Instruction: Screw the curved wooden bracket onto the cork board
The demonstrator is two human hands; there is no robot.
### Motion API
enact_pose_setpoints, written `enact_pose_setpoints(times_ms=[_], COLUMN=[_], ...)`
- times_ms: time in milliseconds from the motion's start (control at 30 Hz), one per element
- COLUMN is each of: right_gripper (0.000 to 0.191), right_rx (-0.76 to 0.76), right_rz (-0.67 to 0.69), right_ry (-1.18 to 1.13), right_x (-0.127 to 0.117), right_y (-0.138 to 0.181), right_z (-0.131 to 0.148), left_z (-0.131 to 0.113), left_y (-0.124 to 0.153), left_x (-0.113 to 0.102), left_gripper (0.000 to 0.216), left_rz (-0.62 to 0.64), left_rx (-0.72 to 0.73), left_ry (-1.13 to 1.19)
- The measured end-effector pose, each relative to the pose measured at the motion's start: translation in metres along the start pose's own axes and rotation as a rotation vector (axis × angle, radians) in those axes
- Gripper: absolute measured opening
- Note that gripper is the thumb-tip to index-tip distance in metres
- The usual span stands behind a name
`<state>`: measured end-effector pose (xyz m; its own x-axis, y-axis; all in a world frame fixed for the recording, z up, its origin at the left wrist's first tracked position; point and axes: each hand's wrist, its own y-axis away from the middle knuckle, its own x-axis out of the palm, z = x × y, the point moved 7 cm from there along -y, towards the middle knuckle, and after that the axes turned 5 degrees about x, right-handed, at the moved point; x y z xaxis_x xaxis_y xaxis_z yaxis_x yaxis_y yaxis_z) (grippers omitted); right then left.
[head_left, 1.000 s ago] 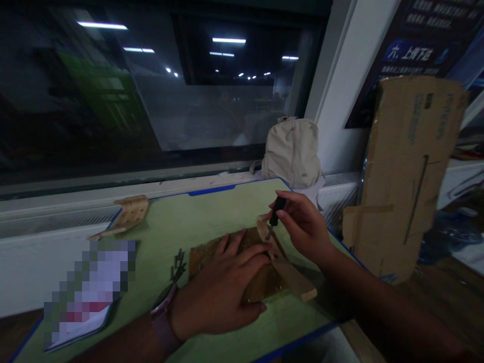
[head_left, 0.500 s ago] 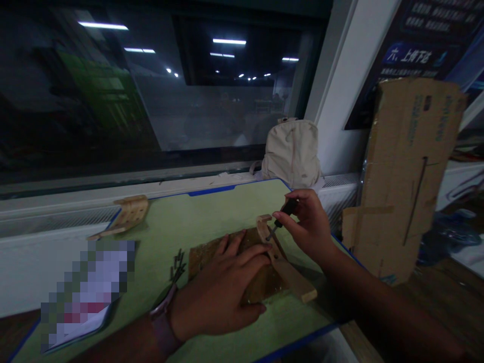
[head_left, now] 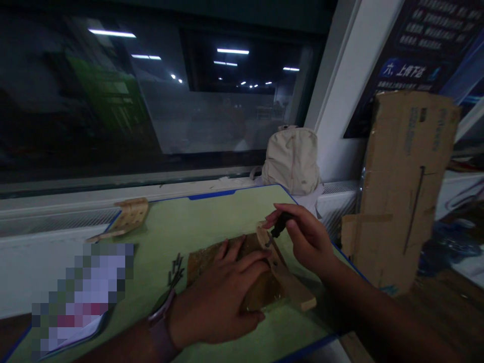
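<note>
My right hand (head_left: 306,237) pinches a black-handled screwdriver (head_left: 282,224), its thin shaft tip resting against a curved end of a light wooden part (head_left: 282,269). That part lies across a brown rough-surfaced board (head_left: 212,264). My left hand (head_left: 215,295) presses flat on the board with its fingers spread, the thumb side against the wooden part. A strap watch (head_left: 161,327) circles my left wrist. A small heap of dark screws (head_left: 174,269) lies just beyond my left hand.
A green mat (head_left: 223,217) with a blue border carries everything. A slotted wooden piece (head_left: 130,214) sits at its far left edge, and a pixelated paper (head_left: 83,297) lies near. A radiator and window run behind; a cream backpack (head_left: 293,161) and upright cardboard (head_left: 404,186) stand right.
The screwdriver handle has tipped lower and to the right, with my right hand dropping slightly toward the wooden part. The whole view has shifted slightly. My left hand stays in place.
</note>
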<state>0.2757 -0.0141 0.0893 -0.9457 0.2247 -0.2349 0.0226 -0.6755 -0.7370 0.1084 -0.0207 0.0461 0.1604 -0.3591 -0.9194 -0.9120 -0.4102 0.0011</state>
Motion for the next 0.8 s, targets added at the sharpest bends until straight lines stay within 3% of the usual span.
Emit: enact_pose_setpoints(times_ms=[267,433,533,800], right_gripper=[0.036,0.043,0.036,0.030], right_rx=[-0.269,-0.161,-0.087,0.141], right_rz=[0.099,-0.035,-0.127,-0.160], right_ry=[0.155,0.197,0.265,0.260], right_x=[0.008,-0.004,-0.013,-0.014], right_y=[0.000,0.001,0.002,-0.002], right_z=[0.034,0.019,0.003,-0.027], left_z=[-0.002,0.000,0.000,0.001], left_y=[-0.002,-0.002,-0.002,0.000], left_x=[-0.001,0.000,0.000,0.000], left_gripper=[0.081,0.078,0.078,0.080], left_rz=[0.015,0.006,-0.017,-0.048], left_rx=[0.000,0.006,0.024,0.046], left_ry=[-0.004,0.009,0.003,-0.009])
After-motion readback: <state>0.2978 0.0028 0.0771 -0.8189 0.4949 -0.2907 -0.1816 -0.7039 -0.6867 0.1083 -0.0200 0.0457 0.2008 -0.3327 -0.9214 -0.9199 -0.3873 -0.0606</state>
